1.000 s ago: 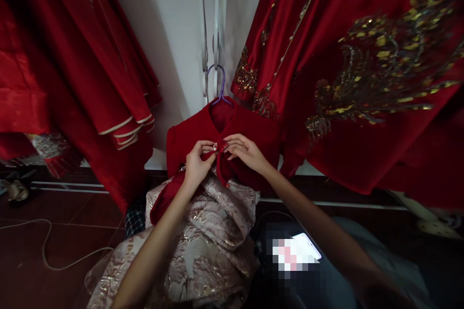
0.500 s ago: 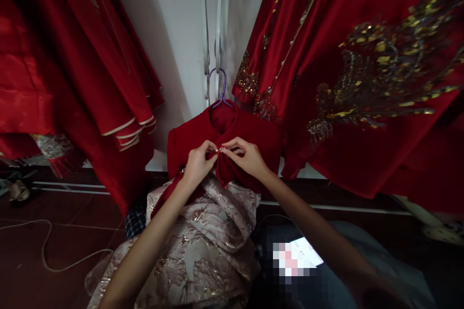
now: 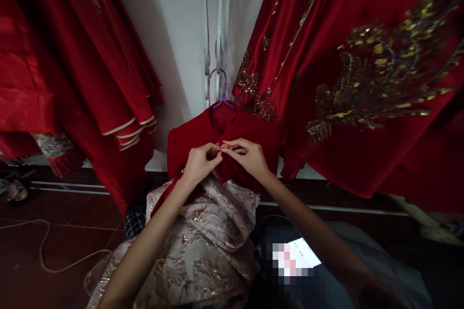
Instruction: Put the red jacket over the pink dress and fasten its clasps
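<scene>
A red jacket [image 3: 192, 133] hangs in front of me on a purple hanger [image 3: 224, 91]. Both my hands meet at its front opening, just below the neckline. My left hand [image 3: 199, 161] pinches the left front edge between thumb and forefinger. Opposite it, my right hand [image 3: 248, 155] pinches the other edge, its fingertips almost touching the left ones. A small shiny fastener [image 3: 224, 145] shows between the fingertips; its exact kind is partly hidden. Below the jacket, a pale brocade garment [image 3: 203, 241] with metallic flowers spreads out under my forearms.
Red garments with pale trim [image 3: 119, 82] hang at the left. To the right hangs a red garment with gold sequins [image 3: 384, 53]. A white cable [image 3: 45, 251] lies on the tiled floor. A lit phone screen [image 3: 304, 253] is below my right forearm.
My fingertips have shifted slightly up and closer together at the jacket's opening, and more of the shiny fastener shows. The jacket hangs in the same place.
</scene>
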The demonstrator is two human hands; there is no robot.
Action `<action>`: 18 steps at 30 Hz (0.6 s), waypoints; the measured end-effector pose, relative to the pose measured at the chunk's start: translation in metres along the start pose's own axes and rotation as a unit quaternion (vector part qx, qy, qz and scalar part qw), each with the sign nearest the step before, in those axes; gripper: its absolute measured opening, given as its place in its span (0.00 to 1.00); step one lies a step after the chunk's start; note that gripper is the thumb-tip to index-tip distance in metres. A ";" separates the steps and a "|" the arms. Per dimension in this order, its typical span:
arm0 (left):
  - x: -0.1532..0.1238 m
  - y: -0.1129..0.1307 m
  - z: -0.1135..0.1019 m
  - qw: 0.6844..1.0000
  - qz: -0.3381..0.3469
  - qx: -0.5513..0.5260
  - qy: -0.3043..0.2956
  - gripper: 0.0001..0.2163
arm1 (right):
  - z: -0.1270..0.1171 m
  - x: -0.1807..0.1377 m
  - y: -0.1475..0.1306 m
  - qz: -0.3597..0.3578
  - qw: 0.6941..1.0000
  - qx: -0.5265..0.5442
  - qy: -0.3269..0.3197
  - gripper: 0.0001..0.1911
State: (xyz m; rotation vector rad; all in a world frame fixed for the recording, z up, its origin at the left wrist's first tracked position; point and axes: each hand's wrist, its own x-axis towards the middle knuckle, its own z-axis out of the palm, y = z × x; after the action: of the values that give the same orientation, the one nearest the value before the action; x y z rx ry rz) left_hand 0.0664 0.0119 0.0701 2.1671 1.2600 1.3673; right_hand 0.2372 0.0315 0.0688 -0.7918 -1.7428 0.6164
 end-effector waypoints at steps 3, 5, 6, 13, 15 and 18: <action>0.002 0.000 -0.002 0.999 0.010 0.048 -0.009 0.08 | 0.002 0.002 0.004 0.000 1.000 -0.001 -0.003 0.17; 0.003 0.001 -0.004 0.996 0.017 0.088 -0.016 0.07 | 0.003 0.003 0.007 0.000 1.000 0.007 -0.010 0.18; 0.004 0.001 -0.004 0.994 0.022 0.109 -0.021 0.07 | 0.004 0.003 0.008 0.001 1.000 0.012 -0.015 0.18; 0.009 0.000 0.002 0.994 0.050 0.078 -0.058 0.07 | 0.007 -0.001 0.017 0.007 0.999 0.010 -0.034 0.20; 0.007 -0.005 0.003 0.996 0.054 0.001 -0.074 0.10 | 0.008 -0.010 0.017 0.014 0.999 0.012 -0.030 0.27; 0.000 -0.013 0.004 0.989 0.056 -0.059 -0.125 0.18 | 0.012 -0.033 0.020 0.014 0.998 -0.033 -0.046 0.44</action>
State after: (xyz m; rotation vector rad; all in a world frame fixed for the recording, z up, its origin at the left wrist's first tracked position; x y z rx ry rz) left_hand 0.0628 0.0203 0.0605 2.2715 0.9552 1.1343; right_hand 0.2363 0.0190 0.0303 -0.8461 -1.8479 0.6246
